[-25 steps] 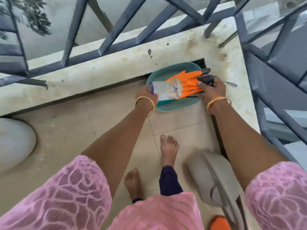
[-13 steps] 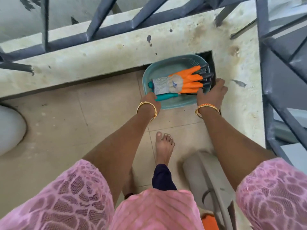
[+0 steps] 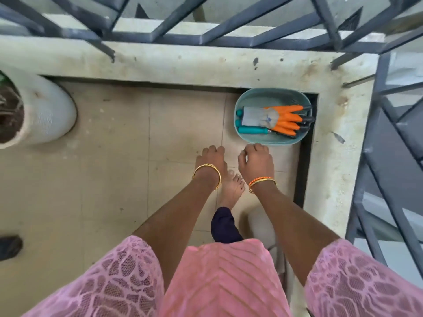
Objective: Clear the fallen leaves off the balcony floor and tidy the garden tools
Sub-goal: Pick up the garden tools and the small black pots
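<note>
A teal oval basket (image 3: 261,97) sits on the tiled floor in the balcony's far right corner. Inside it lie orange and grey gardening gloves (image 3: 274,118) on top of teal-handled garden tools (image 3: 251,129) with dark metal ends. My left hand (image 3: 210,160) and my right hand (image 3: 256,160) hang side by side just in front of the basket, above the floor, apart from it. Both hands hold nothing, and their fingers hang loosely curled downward.
A pale concrete ledge (image 3: 183,62) with a grey metal railing (image 3: 206,38) bounds the floor at the back and right. A white plant pot (image 3: 43,113) stands at the left. A grey object (image 3: 263,225) lies by my bare foot (image 3: 231,191). A dark thing (image 3: 9,247) sits at the left edge.
Both hands have let go of the basket and drawn back toward me. The basket with gloves and tools stays in the corner. My view has risen and shifted left.
</note>
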A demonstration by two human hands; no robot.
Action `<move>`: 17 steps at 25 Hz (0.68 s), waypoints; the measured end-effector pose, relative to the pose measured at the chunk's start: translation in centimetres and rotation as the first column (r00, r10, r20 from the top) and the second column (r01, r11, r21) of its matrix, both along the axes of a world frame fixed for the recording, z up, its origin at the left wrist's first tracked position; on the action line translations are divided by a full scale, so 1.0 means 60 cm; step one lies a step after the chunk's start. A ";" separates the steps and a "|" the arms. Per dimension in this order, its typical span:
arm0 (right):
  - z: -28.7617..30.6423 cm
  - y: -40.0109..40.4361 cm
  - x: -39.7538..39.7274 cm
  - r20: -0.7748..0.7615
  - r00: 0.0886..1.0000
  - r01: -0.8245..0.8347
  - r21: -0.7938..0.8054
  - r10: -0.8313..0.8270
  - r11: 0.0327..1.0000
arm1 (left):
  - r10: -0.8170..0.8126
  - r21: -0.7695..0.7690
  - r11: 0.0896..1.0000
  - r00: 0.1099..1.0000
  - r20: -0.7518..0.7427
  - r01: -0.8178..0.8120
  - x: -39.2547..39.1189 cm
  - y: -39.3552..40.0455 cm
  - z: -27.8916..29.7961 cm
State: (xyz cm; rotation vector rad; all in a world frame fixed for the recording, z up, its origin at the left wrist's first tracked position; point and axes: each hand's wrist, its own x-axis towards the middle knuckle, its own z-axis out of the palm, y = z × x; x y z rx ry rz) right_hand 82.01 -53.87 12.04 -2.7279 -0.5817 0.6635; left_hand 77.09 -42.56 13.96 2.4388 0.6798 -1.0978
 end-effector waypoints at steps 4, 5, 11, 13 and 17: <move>0.007 0.050 -0.089 -0.030 0.979 -0.201 -0.060 0.200 0.978 | 0.100 -0.003 0.995 0.993 -0.058 -0.101 -0.119 0.040 0.012; 0.011 0.067 -0.119 -0.041 0.970 -0.243 -0.072 0.240 0.967 | 0.128 -0.001 0.992 0.989 -0.069 -0.128 -0.159 0.054 0.014; 0.078 0.178 -0.323 -0.163 0.869 -0.494 -0.208 0.468 0.844 | 0.369 -0.010 0.928 0.925 -0.090 -0.372 -0.405 0.146 0.054; 0.094 0.220 -0.399 -0.206 0.807 -0.583 -0.136 0.553 0.801 | 0.461 0.017 0.887 0.883 -0.092 -0.462 -0.486 0.176 0.075; 0.118 0.316 -0.551 -0.224 0.697 -0.706 -0.043 0.682 0.707 | 0.629 0.106 0.777 0.772 -0.092 -0.620 -0.651 0.233 0.111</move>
